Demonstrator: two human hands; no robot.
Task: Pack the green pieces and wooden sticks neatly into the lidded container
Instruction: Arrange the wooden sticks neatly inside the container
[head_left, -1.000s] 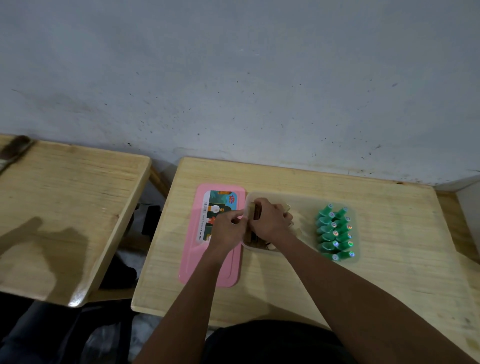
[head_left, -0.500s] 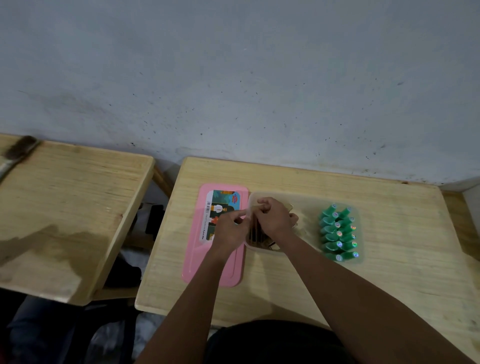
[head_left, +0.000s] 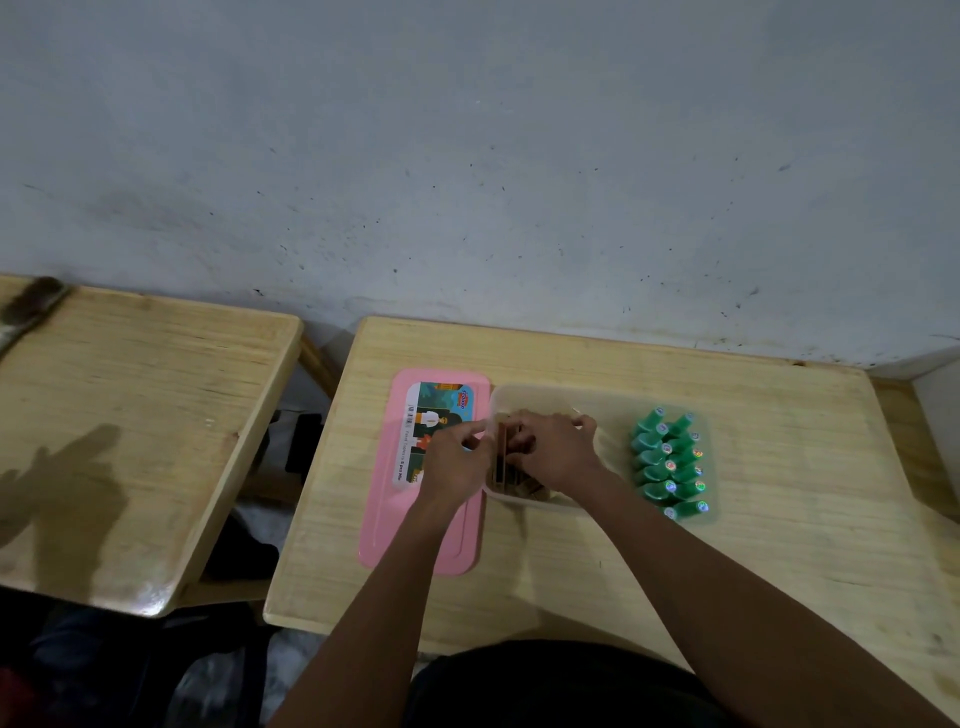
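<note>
At the left end of the container (head_left: 597, 397), still squaring the wooden sticks (head_left: 503, 453), gripped on edge between curled left hand (head_left: 454, 462) and right hand (head_left: 556, 454); scarcely moved, so packing unfinished beside the ranked green pieces (head_left: 670, 462)

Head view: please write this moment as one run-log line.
left hand: at container left rim, grip unclear | right hand: holds wooden sticks inside | green pieces: rowed in right end | lid: off, left of container

Left hand (head_left: 456, 463) and right hand (head_left: 557, 453) grip wooden sticks (head_left: 502, 460) at the container's (head_left: 613, 397) left end; green pieces (head_left: 669, 463) line its right end.
</note>
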